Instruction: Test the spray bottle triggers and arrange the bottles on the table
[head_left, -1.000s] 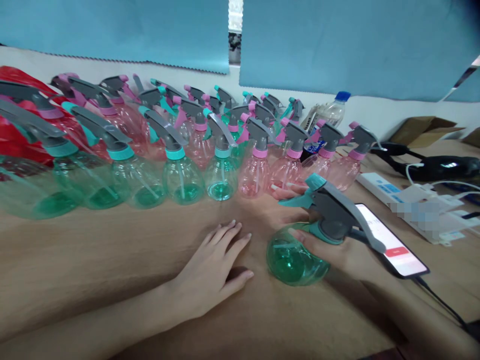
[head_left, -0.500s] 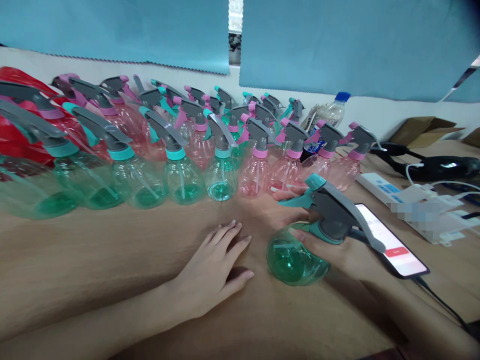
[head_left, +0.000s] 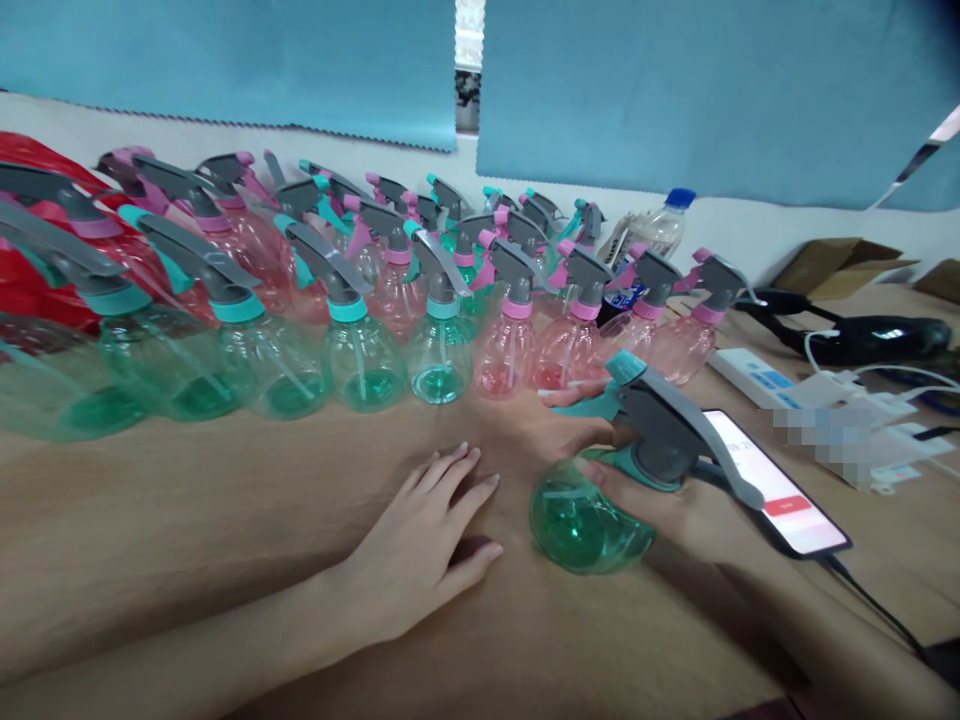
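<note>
My right hand (head_left: 675, 500) is wrapped round a green spray bottle (head_left: 585, 520) with a grey trigger head and teal collar. The bottle is tilted, its round base resting on the wooden table (head_left: 187, 510). My left hand (head_left: 427, 545) lies flat on the table just left of the bottle, fingers stretched out and apart, holding nothing. Another hand (head_left: 559, 425) shows behind the bottle, near its teal nozzle.
Rows of green spray bottles (head_left: 360, 340) and pink spray bottles (head_left: 510, 340) stand across the back of the table. A lit phone (head_left: 776, 490) with a cable lies right of my hand. Beyond it are a power strip (head_left: 757, 372), a clear water bottle (head_left: 660, 230) and a cardboard box (head_left: 840, 262).
Almost nothing has changed. The view has shifted slightly; both hands and the bottle stay where they were.
</note>
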